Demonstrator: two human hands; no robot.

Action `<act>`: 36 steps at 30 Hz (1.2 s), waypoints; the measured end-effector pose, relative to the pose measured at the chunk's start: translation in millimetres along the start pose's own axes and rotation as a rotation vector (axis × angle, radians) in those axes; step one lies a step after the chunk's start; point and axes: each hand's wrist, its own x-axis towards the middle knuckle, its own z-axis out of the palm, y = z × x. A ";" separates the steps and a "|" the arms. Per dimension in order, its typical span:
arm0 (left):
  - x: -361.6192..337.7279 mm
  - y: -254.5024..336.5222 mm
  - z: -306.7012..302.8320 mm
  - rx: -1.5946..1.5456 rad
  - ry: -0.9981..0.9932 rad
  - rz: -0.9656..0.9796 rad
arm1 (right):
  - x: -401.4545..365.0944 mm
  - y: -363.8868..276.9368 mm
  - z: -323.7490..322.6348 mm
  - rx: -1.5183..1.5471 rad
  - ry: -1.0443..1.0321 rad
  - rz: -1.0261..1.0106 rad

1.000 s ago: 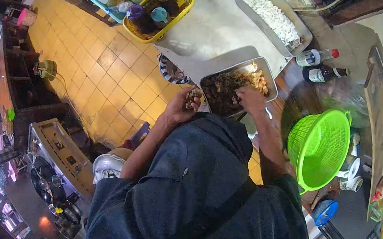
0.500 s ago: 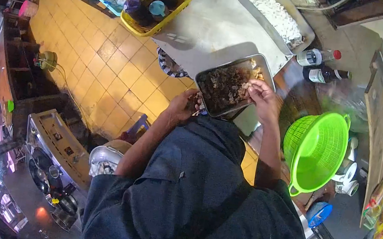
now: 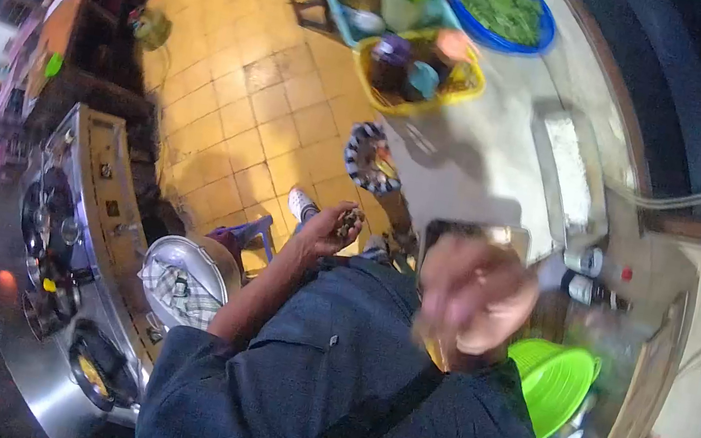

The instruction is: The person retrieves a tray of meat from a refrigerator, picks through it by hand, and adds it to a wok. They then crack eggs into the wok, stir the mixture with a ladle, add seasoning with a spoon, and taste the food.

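Note:
My left hand [image 3: 328, 230] is cupped at my waist, palm up, its fingers curled around a small clump of brownish food pieces [image 3: 350, 222]. Raised close to the camera, my right hand [image 3: 478, 296] is smeared by motion, so I cannot tell what its fingers hold. Behind it, a metal tray [image 3: 510, 236] shows only its far edge at the corner of the pale table [image 3: 478, 166]; the rest of the tray is covered by the hand. Just beyond my left hand stands a basket with a black-and-white rim [image 3: 357, 165], with bits inside.
A yellow basket [image 3: 471, 91] of containers and a blue tray of greens [image 3: 539, 43] sit farther back. Along the right are a long tray of white pieces [image 3: 591, 225], bottles [image 3: 582, 289] and a green colander [image 3: 557, 389]. A metal pot [image 3: 220, 263] with a checked cloth stands left.
My left hand has come off the tray and holds brownish pieces. My right hand has risen from the tray towards the camera. The view has turned, showing the greens.

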 end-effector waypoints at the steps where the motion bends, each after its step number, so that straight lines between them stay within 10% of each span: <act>1: -11.6 17.7 -8.6 -0.047 0.020 0.022 | 30.2 3.8 13.6 0.153 -0.214 -0.102; 13: -185.0 201.8 -157.4 -0.461 -0.088 0.825 | 254.3 147.9 264.4 0.938 -0.995 -0.192; 20: -259.1 213.4 -237.7 -0.998 -0.050 1.264 | 315.5 350.5 301.2 0.114 -0.771 0.268; 27: -380.9 288.5 -297.8 -1.444 -0.211 1.720 | 275.5 707.2 148.0 -0.256 -0.586 1.347; 28: -399.0 304.9 -312.7 -1.444 -0.220 1.805 | 261.0 788.8 60.1 -0.258 -0.614 1.352; 29: -419.9 321.8 -337.0 -1.441 -0.202 1.888 | 227.1 854.0 -11.8 -0.748 -1.211 0.652; 30: -458.5 336.1 -330.0 -1.527 -0.176 1.896 | 228.9 842.5 -46.9 -0.739 -1.235 0.647; 33: -545.0 388.9 -380.1 -1.370 -0.054 2.233 | 233.8 824.0 -82.6 -0.219 -0.419 2.107; 36: -645.8 433.5 -418.8 -1.375 0.299 2.253 | 277.3 787.9 -50.7 -0.451 -0.533 1.865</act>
